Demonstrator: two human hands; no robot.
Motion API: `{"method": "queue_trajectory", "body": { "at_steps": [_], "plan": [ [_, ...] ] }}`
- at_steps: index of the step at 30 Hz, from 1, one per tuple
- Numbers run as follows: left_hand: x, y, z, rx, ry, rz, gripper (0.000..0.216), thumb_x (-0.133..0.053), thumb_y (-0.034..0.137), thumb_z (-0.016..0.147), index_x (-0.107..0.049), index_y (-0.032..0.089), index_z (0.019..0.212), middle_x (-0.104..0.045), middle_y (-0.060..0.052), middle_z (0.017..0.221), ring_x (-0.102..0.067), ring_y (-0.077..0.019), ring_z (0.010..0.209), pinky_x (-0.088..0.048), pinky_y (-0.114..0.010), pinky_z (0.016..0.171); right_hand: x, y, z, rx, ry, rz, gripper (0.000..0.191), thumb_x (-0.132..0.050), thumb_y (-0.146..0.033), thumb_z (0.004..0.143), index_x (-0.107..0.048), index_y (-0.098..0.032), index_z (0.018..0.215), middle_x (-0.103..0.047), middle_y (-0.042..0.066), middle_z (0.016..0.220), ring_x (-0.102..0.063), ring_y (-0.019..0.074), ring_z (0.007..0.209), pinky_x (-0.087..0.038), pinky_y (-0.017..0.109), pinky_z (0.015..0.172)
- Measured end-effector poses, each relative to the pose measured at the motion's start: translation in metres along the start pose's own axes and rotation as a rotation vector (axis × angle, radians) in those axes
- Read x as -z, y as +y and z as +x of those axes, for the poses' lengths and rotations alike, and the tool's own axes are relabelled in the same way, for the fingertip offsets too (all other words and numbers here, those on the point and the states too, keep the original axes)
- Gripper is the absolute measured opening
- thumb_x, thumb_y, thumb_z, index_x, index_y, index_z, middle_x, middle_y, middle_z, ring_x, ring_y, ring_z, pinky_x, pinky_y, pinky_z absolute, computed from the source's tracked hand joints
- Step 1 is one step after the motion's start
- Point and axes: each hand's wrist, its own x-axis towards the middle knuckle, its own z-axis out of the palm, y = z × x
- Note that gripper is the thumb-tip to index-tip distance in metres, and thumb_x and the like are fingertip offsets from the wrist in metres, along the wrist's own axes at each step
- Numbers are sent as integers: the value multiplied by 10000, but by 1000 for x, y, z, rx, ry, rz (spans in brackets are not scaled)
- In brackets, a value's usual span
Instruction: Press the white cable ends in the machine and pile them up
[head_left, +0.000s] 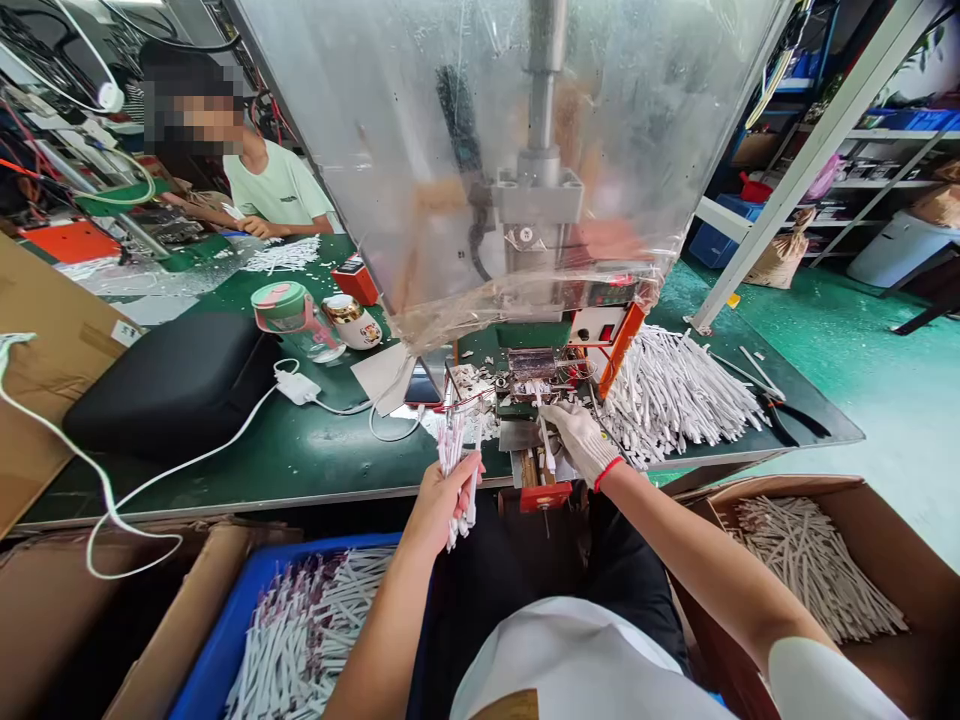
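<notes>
1. Cables [452, 450], thin and white, stand in a loose bunch in the left hand [450, 500], just in front of the green bench [300, 480] and beside the small press [536, 365].
2. The left hand is closed around the bunch, its fingers wrapped firmly on the middle, with the cable ends sticking out above and below.
3. The right hand [577, 440], in a white knit glove with a red band at the wrist, reaches to the front of the press. Its fingers are close together beside a single cable [547, 445], but whether they grip it cannot be told.
4. A large heap [675, 400] of white cables lies on the bench right of the press, fanned out and tangled, with the ends pointing in many directions.
5. A blue crate [255, 570] below the left arm holds a full load of cables [315, 620], many with a dark purplish stretch along them.
6. A cardboard box [780, 490] at the lower right holds a thick layer of plain white cables [814, 570].
7. Pliers [787, 420] with black handles rest on the bench's far right end, and a clear plastic sheet [480, 150] hangs in front of the press column.
8. A co-worker [270, 190] in a pale green shirt sits across the bench, working at the far left.
</notes>
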Motion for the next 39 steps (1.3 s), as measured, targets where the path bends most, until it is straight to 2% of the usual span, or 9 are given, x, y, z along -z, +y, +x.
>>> {"method": "queue_trajectory", "body": {
  "at_steps": [11,14,17,20,22,26,31,35,39],
  "plan": [
    [0,11,-2,-53,-169,132,440,-746,579,717,-688,144,681,-596,0,521,-351,-43,360,-224,-171,338,4,-9,-1,24,-48,-27,276,-670,-377,822,-465,-212,741,-515,-51,534,-450,91,343,-366,222,327],
    [0,16,1,-93,-236,236,399,-728,538,751,-697,152,658,-592,2,509,-350,-49,367,-254,-181,361,12,-34,-18,138,-68,-230,300,-687,-453,838,-535,-196,808,-577,-33,595,-490,91,384,-380,213,357],
    [-6,22,4,-119,-294,325,353,-723,503,759,-709,163,664,-613,-7,515,-377,-70,374,-285,-199,378,13,-53,-44,252,-226,-383,315,-699,-481,840,-619,-179,881,-627,-8,672,-549,98,468,-405,202,416],
    [-15,29,4,-148,-365,412,360,-721,493,760,-669,182,585,-596,-10,493,-411,-98,383,-336,-224,403,8,-53,-59,298,-287,-410,298,-677,-448,855,-593,-174,770,-587,-13,591,-516,89,473,-377,190,433],
    [-17,33,3,-186,-420,455,411,-720,485,769,-594,203,497,-537,0,441,-428,-116,401,-388,-242,448,12,-48,-55,311,-229,-336,316,-648,-448,862,-535,-187,724,-541,-26,550,-473,84,449,-363,190,425],
    [-6,29,9,-189,-414,380,545,-688,554,802,-443,229,439,-362,36,414,-334,-113,426,-338,-241,445,71,-47,-31,316,51,-237,362,-569,-534,884,-498,-206,749,-535,-17,576,-440,99,435,-367,222,422],
    [-12,11,25,-152,-221,302,522,-705,606,771,-496,212,499,-395,36,476,-346,-113,459,-305,-234,439,185,-61,-12,237,638,-939,356,-561,-482,890,-624,-165,742,-627,69,655,-550,164,595,-355,261,538],
    [-45,5,31,-159,-55,444,492,-699,611,772,-508,227,530,-425,42,432,-423,-143,447,-352,-248,470,220,-64,4,89,625,-1279,317,-621,-450,850,-722,-151,880,-718,122,831,-633,205,763,-376,275,627],
    [-73,7,36,-194,-22,539,497,-702,590,770,-464,242,507,-410,52,394,-407,-142,415,-327,-250,465,215,-70,14,121,618,-1173,335,-645,-435,875,-723,-113,920,-713,144,915,-641,206,838,-422,279,689]
  ]
}}
